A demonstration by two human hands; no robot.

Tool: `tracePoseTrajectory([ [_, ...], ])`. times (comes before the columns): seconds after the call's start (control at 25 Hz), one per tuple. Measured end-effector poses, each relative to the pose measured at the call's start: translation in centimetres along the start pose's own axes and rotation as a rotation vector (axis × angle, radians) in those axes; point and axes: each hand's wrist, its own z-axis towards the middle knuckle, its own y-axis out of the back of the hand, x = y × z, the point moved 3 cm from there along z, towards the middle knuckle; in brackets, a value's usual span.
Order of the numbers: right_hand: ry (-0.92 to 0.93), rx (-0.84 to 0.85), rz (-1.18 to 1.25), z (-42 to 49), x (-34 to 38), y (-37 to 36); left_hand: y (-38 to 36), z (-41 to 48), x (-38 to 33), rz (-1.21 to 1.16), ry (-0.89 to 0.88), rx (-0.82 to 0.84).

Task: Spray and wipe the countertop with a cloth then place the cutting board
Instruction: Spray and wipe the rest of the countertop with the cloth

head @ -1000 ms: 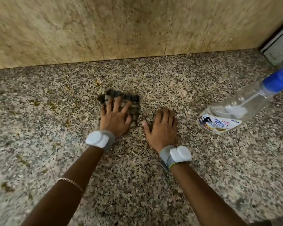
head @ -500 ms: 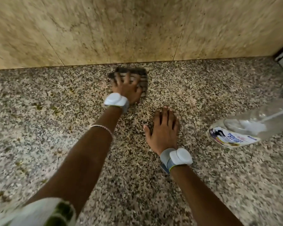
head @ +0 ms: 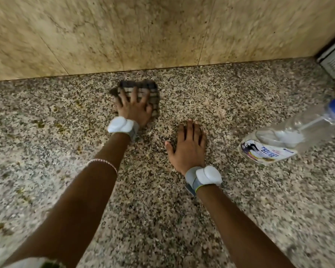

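Cloth (head: pixel 153 93), brown and checked, lies on the speckled desk (head: pixel 240 200) in the upper middle of the frame, close to the tan wall (head: pixel 162 31). The left grip (head: pixel 133 111) presses down on it with straight, spread fingers. The right grip (head: pixel 190 147) rests flat on the desk, holding nothing. A clear spray bottle (head: pixel 278 140) with a blue top sits at the right side.

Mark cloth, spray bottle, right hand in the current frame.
cloth (head: pixel 154 93), head view, uncovered upper right corner.
spray bottle (head: pixel 292 132), head view, clear body.
right hand (head: pixel 190 149), head view, back of the hand.
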Motion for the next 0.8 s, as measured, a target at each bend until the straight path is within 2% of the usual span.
tracePoseTrajectory([
  [0.08, 0.004, 0.02, 0.013, -0.1, 0.0, 0.0, -0.7, -5.1, -1.3, 0.01, -0.102, -0.013],
  [0.24, 0.015, 0.075, 0.068, 0.0, -0.1, 1.0, -2.2, -15.6, 2.9, 0.046, -0.085, 0.017],
  [0.44, 0.002, 0.013, 0.137, -2.5, -0.8, 3.0, -0.9, -12.3, 2.8, -0.015, 0.016, 0.035],
  [0.48, -0.012, -0.004, 0.14, -3.5, -1.3, 3.4, -0.8, -12.4, 1.2, -0.02, -0.012, 0.04],
  [0.56, -0.031, -0.018, 0.141, -4.7, -2.3, 4.0, -1.7, -14.8, -2.2, 0.037, -0.176, 0.021],
  [0.68, -0.082, -0.056, 0.178, -6.4, -3.6, 5.2, -3.1, -19.9, -5.6, 0.092, -0.364, 0.074],
  [0.8, -0.123, -0.098, 0.219, -7.9, -4.8, 6.6, -1.5, -19.4, -7.0, -0.116, -0.272, 0.139],
])
